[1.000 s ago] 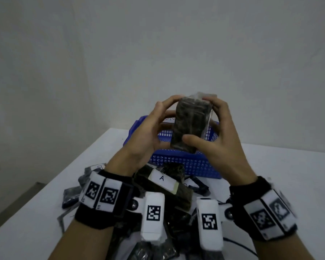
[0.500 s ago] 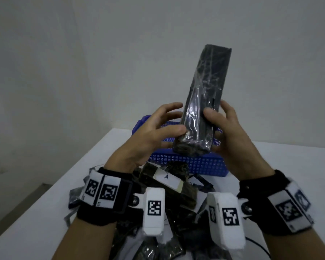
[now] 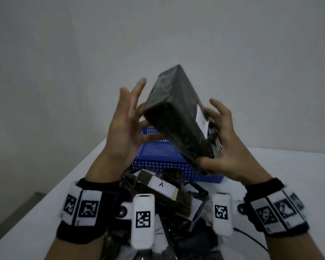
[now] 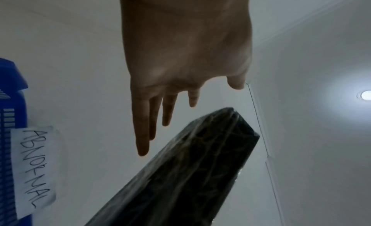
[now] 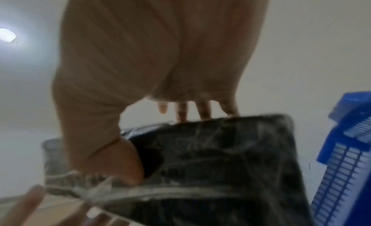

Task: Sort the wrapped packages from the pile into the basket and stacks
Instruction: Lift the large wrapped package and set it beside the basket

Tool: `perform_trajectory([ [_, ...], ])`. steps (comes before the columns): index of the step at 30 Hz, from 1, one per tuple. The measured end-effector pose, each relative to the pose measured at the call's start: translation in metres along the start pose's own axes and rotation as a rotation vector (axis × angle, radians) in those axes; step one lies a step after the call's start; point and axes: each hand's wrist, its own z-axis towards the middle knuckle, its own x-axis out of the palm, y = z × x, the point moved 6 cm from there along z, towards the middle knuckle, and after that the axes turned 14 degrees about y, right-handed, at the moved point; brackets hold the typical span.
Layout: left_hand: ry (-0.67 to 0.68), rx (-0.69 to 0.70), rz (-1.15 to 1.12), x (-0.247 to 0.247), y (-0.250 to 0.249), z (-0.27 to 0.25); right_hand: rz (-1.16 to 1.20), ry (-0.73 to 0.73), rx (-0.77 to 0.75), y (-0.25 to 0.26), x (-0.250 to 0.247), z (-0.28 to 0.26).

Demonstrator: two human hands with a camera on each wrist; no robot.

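Observation:
A long dark package in clear wrap (image 3: 178, 117) is held up in the air, tilted, with a white label on its right side. My right hand (image 3: 223, 147) grips its lower end, thumb under it and fingers round the far side. In the right wrist view the package (image 5: 220, 158) fills the lower half under the thumb. My left hand (image 3: 126, 122) is beside the package with fingers spread and straight, touching it lightly at most; the left wrist view shows the fingers (image 4: 142, 134) apart from the package (image 4: 190, 174). A blue mesh basket (image 3: 158, 152) stands behind, tagged "ABNORMAL" (image 4: 34, 166).
A pile of dark wrapped packages (image 3: 158, 199) lies on the white table (image 3: 289, 169) between my wrists; the top one bears a white "A" label (image 3: 161, 185). A cable (image 3: 251, 239) runs off to the right. Bare table lies right of the basket.
The package has tipped from upright to leaning left and toward me. My left hand has let go and opened its fingers; my right hand keeps hold of the lower end.

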Motion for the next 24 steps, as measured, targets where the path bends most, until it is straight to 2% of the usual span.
perform_trajectory([
  [4, 0.015, -0.064, -0.024, 0.004, 0.001, 0.0, -0.111, 0.076, 0.007, -0.007, 0.009, 0.002],
  [6, -0.002, -0.033, -0.019, 0.001, 0.0, 0.001, -0.211, 0.012, 0.042, -0.011, 0.009, 0.005],
  [8, -0.033, 0.023, -0.022, -0.004, -0.003, 0.002, -0.268, -0.123, 0.118, -0.014, 0.006, 0.004],
  [11, -0.064, 0.092, 0.012, -0.01, -0.007, 0.0, -0.168, -0.307, 0.272, -0.026, -0.002, -0.001],
  [14, -0.049, 0.147, 0.08, -0.01, -0.012, -0.001, 0.043, -0.329, 0.337, -0.032, -0.005, -0.003],
  [17, 0.008, 0.191, -0.002, -0.009, -0.012, -0.002, 0.257, -0.315, 0.24, -0.027, -0.01, -0.004],
  [19, -0.015, 0.198, -0.107, -0.012, -0.012, -0.002, 0.222, -0.384, 0.147, -0.016, -0.017, -0.007],
  [21, -0.11, 0.154, -0.162, -0.018, -0.007, 0.0, 0.128, -0.507, 0.055, -0.004, -0.023, -0.012],
  [24, -0.298, 0.0, 0.041, -0.032, 0.006, -0.001, 0.069, -0.69, -0.054, 0.007, -0.028, -0.018],
])
